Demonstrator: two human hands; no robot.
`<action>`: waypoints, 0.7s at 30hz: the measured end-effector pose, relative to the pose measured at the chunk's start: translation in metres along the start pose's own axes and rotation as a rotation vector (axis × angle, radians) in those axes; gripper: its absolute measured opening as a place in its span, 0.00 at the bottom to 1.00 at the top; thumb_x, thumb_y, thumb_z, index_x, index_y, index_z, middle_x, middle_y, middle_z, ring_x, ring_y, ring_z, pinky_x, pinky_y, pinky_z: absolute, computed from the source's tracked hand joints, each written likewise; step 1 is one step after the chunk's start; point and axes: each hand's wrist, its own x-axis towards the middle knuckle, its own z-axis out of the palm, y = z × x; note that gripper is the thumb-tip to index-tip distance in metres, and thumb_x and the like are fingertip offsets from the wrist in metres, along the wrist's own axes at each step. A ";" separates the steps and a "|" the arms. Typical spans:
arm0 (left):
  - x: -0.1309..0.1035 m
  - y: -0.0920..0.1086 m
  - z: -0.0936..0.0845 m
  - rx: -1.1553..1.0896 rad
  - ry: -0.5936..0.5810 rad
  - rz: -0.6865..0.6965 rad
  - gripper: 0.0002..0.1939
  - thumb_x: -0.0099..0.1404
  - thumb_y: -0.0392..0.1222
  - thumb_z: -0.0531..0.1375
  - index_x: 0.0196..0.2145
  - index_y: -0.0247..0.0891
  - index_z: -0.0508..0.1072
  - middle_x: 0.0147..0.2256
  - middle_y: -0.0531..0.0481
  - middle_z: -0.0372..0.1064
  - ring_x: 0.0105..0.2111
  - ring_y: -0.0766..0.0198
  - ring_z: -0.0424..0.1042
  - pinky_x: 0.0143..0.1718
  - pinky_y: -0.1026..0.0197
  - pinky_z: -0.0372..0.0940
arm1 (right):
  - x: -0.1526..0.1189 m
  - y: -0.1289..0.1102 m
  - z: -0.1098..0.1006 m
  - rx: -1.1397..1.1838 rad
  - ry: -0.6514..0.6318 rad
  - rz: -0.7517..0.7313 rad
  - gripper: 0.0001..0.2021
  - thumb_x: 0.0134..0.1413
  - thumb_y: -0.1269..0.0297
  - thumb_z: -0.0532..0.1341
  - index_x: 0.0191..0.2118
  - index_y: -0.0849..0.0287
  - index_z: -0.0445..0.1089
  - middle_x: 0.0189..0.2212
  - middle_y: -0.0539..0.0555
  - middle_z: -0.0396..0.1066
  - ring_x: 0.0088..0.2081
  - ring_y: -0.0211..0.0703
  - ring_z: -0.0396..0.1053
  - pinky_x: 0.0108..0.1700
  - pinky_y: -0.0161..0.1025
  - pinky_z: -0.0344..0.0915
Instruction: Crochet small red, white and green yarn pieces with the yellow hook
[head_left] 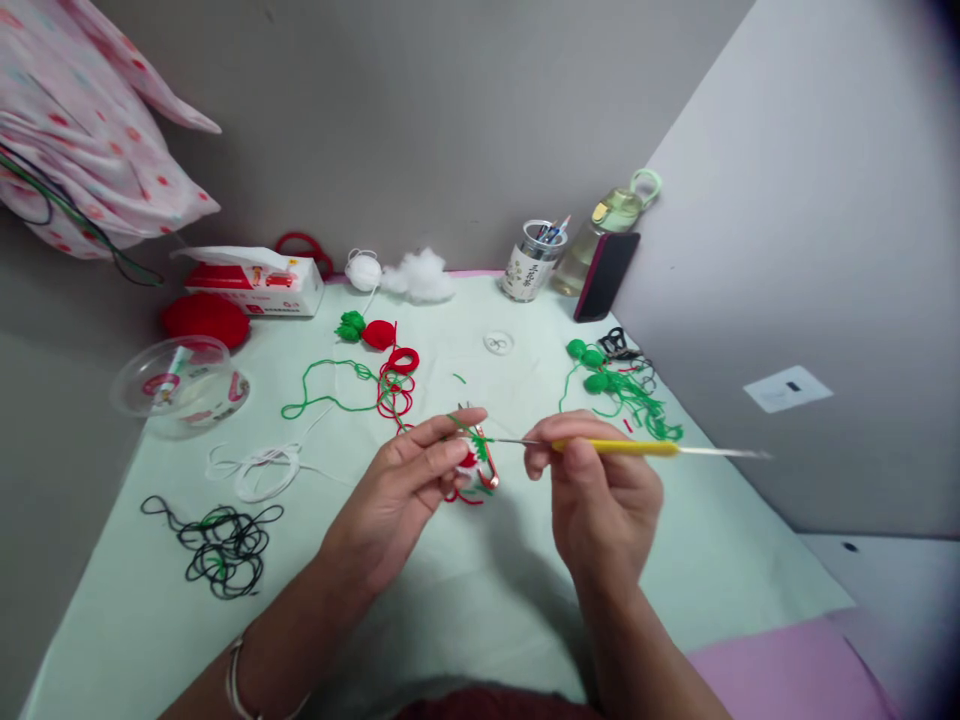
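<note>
My left hand (409,485) pinches a small crochet piece (469,460) in red, white and green, partly hidden by my fingers. Green yarn (322,362) runs across the table towards this hand, and a strand lies over the index finger. Between thumb and fingers, my right hand (604,490) grips a crochet hook (619,447) with a yellow handle and a metal tip at each end. Its left tip reaches the green stitches of the piece. Behind and below the piece, on the table, lie orange-handled snips (491,478) and some red yarn scraps (469,498).
Left are a dark yarn tangle (229,545), white yarn (266,475), a plastic tub (187,385) and a tissue box (262,285). Red yarn (380,334) and stuffing (424,275) lie farther back. A pen can (527,268), phone (606,278), bottle (581,255) and green yarn pieces (630,395) occupy the right.
</note>
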 end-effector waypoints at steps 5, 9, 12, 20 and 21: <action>-0.004 0.001 0.003 0.116 -0.002 0.046 0.17 0.59 0.40 0.75 0.47 0.45 0.85 0.39 0.49 0.81 0.38 0.62 0.76 0.41 0.61 0.68 | 0.000 0.005 0.002 0.052 -0.104 0.134 0.08 0.70 0.61 0.64 0.43 0.53 0.82 0.37 0.55 0.79 0.36 0.43 0.74 0.35 0.41 0.72; -0.004 -0.001 0.004 0.135 -0.005 0.037 0.17 0.61 0.41 0.75 0.48 0.45 0.84 0.40 0.48 0.82 0.40 0.61 0.78 0.43 0.61 0.68 | -0.002 0.008 0.000 0.112 -0.099 0.197 0.08 0.70 0.60 0.64 0.43 0.53 0.82 0.37 0.54 0.79 0.34 0.41 0.74 0.34 0.39 0.71; -0.003 -0.001 0.003 0.147 -0.011 0.059 0.19 0.61 0.40 0.75 0.51 0.45 0.83 0.40 0.49 0.81 0.41 0.61 0.79 0.43 0.61 0.69 | -0.001 0.008 -0.002 0.145 -0.116 0.200 0.08 0.70 0.61 0.63 0.44 0.52 0.82 0.38 0.54 0.80 0.35 0.41 0.74 0.34 0.38 0.71; -0.004 0.000 0.002 0.170 -0.013 0.118 0.24 0.62 0.39 0.74 0.56 0.45 0.80 0.39 0.51 0.78 0.41 0.60 0.78 0.43 0.61 0.70 | 0.000 0.006 -0.001 0.089 -0.099 0.172 0.08 0.70 0.61 0.63 0.43 0.54 0.81 0.37 0.55 0.80 0.36 0.43 0.75 0.33 0.39 0.72; -0.004 0.000 0.002 0.183 -0.011 0.124 0.23 0.63 0.40 0.73 0.56 0.45 0.80 0.40 0.49 0.78 0.42 0.59 0.78 0.44 0.59 0.70 | 0.001 0.006 -0.001 0.121 -0.085 0.188 0.09 0.70 0.61 0.63 0.43 0.54 0.81 0.37 0.55 0.80 0.34 0.42 0.75 0.33 0.39 0.72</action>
